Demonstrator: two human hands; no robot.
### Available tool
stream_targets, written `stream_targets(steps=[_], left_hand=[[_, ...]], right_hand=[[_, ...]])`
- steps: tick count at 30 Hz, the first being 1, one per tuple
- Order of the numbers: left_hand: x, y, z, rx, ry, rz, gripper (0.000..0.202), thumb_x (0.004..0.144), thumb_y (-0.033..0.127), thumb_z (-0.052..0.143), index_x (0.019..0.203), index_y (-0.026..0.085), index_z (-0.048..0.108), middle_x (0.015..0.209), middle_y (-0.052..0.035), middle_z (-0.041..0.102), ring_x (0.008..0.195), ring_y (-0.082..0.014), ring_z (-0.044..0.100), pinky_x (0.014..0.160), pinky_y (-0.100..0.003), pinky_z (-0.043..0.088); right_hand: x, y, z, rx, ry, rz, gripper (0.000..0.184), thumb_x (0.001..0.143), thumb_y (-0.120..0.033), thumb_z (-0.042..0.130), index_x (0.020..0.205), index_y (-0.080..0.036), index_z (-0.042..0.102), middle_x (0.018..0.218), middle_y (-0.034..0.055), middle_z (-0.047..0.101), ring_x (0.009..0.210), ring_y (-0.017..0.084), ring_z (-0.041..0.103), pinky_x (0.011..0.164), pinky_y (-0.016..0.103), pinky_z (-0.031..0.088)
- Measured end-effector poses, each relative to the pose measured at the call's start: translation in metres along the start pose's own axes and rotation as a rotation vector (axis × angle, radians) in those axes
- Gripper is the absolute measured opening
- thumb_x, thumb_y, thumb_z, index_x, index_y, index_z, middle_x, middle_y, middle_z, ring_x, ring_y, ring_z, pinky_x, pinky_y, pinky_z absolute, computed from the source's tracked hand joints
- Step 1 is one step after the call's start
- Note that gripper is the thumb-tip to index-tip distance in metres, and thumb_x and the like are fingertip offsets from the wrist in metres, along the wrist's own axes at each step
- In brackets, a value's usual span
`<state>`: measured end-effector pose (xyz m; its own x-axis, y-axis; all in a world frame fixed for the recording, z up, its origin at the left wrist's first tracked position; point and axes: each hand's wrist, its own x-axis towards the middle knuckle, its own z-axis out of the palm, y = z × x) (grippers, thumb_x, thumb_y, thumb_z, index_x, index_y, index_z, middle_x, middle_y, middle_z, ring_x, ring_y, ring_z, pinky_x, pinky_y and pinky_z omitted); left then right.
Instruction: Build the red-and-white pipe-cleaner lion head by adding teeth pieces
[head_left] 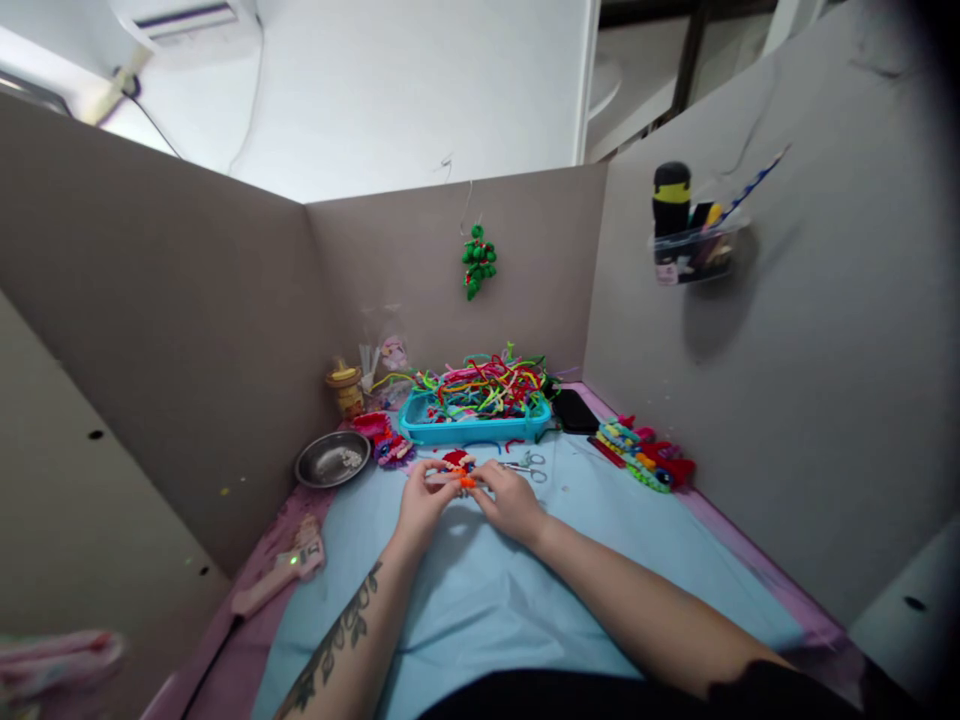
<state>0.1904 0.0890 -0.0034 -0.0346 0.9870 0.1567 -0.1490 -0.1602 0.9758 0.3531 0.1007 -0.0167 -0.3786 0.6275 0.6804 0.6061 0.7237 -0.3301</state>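
Both my hands meet over the light blue mat (480,590) in the middle of the desk. My left hand (424,498) and my right hand (510,497) are closed in a pinch on a small red and orange pipe-cleaner piece (459,468) held between them. Small silver scissors (529,466) lie just beyond my right hand. Behind the hands stands a turquoise tray (420,425) heaped with coloured pipe cleaners (487,385).
A steel bowl (332,458) and a pink glue gun (281,575) lie at the left. Finished pipe-cleaner pieces (643,458) lie at the right, a black phone (576,411) behind them. Grey partition walls enclose the desk; a green ornament (478,260) hangs on the back wall.
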Motion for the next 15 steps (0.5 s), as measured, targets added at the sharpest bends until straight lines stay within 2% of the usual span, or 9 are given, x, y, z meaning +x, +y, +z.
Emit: stream_targets(steps=[4,8,11,15], left_hand=[[0.000,0.002,-0.006,0.222,-0.078,0.143,0.034,0.065,0.029,0.071,0.093,0.015,0.057,0.090,-0.0092,0.069,0.079,-0.0197,0.066,0.071,-0.033,0.052],[0.001,0.002,-0.015,0.641,-0.088,0.510,0.023,0.072,0.027,0.066,0.093,0.019,0.065,0.101,-0.0091,0.066,0.095,-0.0212,0.061,0.078,-0.034,0.050],[0.003,-0.002,-0.021,0.861,-0.140,0.716,0.016,0.078,0.025,0.061,0.092,0.022,0.068,0.092,-0.0064,0.069,0.087,-0.0182,0.062,0.080,-0.033,0.048],[0.004,-0.007,-0.024,0.980,-0.167,0.807,0.016,0.082,0.026,0.057,0.092,0.022,0.068,0.083,-0.0052,0.071,0.075,-0.0159,0.063,0.071,-0.028,0.049]], right_hand=[[0.000,0.003,-0.002,-0.009,-0.026,-0.006,0.016,0.086,-0.021,0.047,0.092,-0.019,0.062,0.085,0.0056,0.062,0.080,0.017,0.056,0.072,0.027,0.041],[-0.001,0.005,-0.003,-0.017,-0.045,0.011,0.016,0.085,-0.022,0.049,0.093,-0.020,0.063,0.086,0.0060,0.062,0.083,0.018,0.057,0.075,0.027,0.041],[-0.002,0.004,-0.005,0.032,-0.083,0.011,0.017,0.085,-0.021,0.049,0.096,-0.020,0.062,0.087,0.0055,0.063,0.082,0.017,0.058,0.075,0.026,0.041],[-0.001,0.003,-0.007,0.106,-0.121,-0.006,0.020,0.087,-0.022,0.047,0.100,-0.020,0.061,0.091,0.0057,0.065,0.085,0.016,0.058,0.077,0.026,0.042]])
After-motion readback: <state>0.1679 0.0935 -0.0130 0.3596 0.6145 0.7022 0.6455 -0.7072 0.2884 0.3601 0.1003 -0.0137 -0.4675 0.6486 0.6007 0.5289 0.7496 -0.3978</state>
